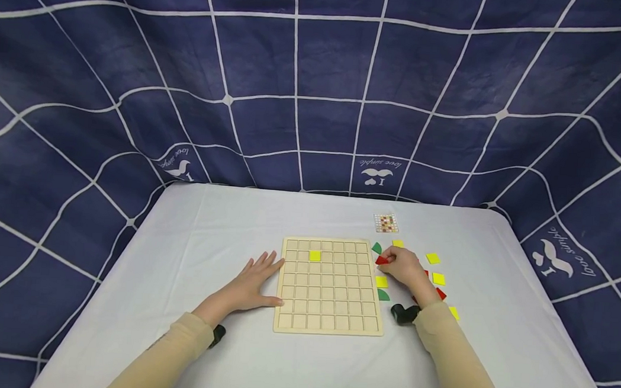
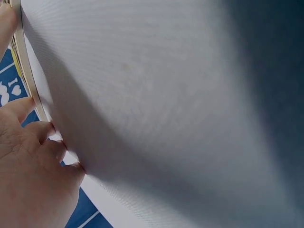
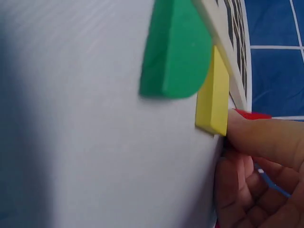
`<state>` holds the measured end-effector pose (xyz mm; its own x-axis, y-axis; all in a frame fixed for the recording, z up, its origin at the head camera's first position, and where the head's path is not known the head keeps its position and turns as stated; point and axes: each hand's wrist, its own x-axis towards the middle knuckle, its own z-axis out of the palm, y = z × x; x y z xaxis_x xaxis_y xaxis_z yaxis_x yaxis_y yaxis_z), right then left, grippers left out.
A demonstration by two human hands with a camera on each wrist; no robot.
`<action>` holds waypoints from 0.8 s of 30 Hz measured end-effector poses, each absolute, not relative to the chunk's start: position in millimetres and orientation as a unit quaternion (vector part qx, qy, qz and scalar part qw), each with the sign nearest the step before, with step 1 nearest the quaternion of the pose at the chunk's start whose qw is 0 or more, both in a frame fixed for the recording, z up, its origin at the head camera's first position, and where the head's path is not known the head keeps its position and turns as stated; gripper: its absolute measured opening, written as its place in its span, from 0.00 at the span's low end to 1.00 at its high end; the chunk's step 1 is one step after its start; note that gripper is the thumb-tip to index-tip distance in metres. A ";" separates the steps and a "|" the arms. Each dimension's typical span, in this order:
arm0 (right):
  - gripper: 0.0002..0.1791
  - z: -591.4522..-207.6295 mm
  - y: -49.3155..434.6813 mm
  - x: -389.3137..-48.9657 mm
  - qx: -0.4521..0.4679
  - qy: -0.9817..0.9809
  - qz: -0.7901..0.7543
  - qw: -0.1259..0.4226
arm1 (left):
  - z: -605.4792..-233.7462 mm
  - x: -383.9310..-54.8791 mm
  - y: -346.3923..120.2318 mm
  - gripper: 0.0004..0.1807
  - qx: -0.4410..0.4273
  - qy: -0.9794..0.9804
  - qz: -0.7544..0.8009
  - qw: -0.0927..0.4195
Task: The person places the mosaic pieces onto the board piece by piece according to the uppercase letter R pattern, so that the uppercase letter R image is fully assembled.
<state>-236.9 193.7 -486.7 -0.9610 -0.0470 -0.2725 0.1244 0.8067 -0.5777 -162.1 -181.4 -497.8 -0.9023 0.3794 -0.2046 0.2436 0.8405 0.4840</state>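
Note:
A wooden grid board [image 1: 331,294] lies on the white table, with one yellow square block [image 1: 314,255] in a cell of its second row. My left hand [image 1: 248,285] rests at the board's left edge, fingers spread, thumb and fingertips touching the rim. Just off the right edge, my right hand [image 1: 403,265] pinches a red block [image 1: 382,260] between thumb and fingers; the right wrist view shows only a sliver of it behind the thumb. Nearby are a yellow block [image 3: 214,97] and a green rounded block [image 3: 178,52], both beside the board.
Several yellow blocks [image 1: 439,279] and red blocks [image 1: 441,294] are scattered right of the right hand, some partly hidden by it. Another green block [image 1: 376,248] sits by the board's upper right. A small patterned card [image 1: 386,223] lies farther back. A blue curtain [image 1: 328,76] hangs behind the table.

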 end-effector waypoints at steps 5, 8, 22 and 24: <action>0.16 -484.2 192.4 -234.5 0.023 0.940 -0.322 0.108 | -497.2 -162.6 -181.3 0.56 0.167 0.948 0.223 0.152; 0.15 -480.7 186.9 -232.8 0.024 0.930 -0.356 0.084 | -497.9 -162.7 -181.3 0.56 0.166 0.949 0.221 0.154; 0.08 -475.4 120.8 -236.3 -0.039 0.883 -0.456 0.103 | -500.0 -161.9 -181.2 0.57 0.157 0.952 0.219 0.148; 0.08 -476.9 113.6 -237.2 -0.051 0.887 -0.448 0.104 | -500.4 -162.0 -180.8 0.57 0.157 0.951 0.219 0.148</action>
<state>-237.2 113.6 -476.9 -0.9731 -0.1841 -0.1385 0.0021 0.5940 -0.8044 -162.0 -180.8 -500.4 -0.9066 0.3639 -0.2134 0.2338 0.8545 0.4638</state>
